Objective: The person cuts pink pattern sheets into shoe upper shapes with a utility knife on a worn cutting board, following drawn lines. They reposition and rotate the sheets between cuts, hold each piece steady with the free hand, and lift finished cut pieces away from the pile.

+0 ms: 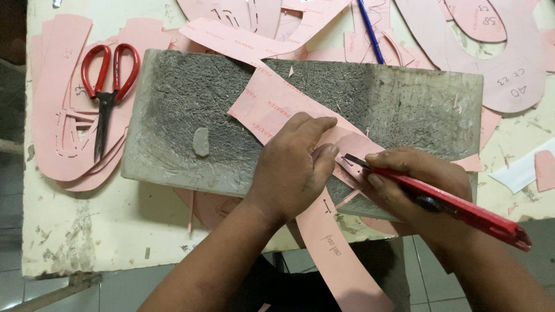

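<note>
On the scarred grey cutting slab (173, 110) that is lying across the cream-painted bench (87, 225), a long strip of thin pink pattern card (272, 104) is running diagonally from the upper left toward the person's lap, its lower end hanging off the near edge of both slab and bench. The left hand (295, 170) is pressing down on the strip, its grip flattened with fingertips spread over the card and closing on nothing. The right hand (416, 179) is wrapping its grip fully around a red-handled utility knife (457, 208), whose short blade tip is meeting the card just beside the left fingers. The card looks light, thin and bendy, likely to slide or buckle unless pinned flat close to the cut, so holding it near the blade but clear of its path seems the sound place. The overhanging end is probably tugging slightly at the piece. Open slab is lying to the left and upper right; a small grey lump (200, 141) is sitting well apart. Red-handled scissors (107, 86) are resting on stacked pink cut-outs (58, 86) at the left, a blue pen (370, 32) and more pink pattern pieces (509, 75) are crowding the far side, leaving little bare bench.
</note>
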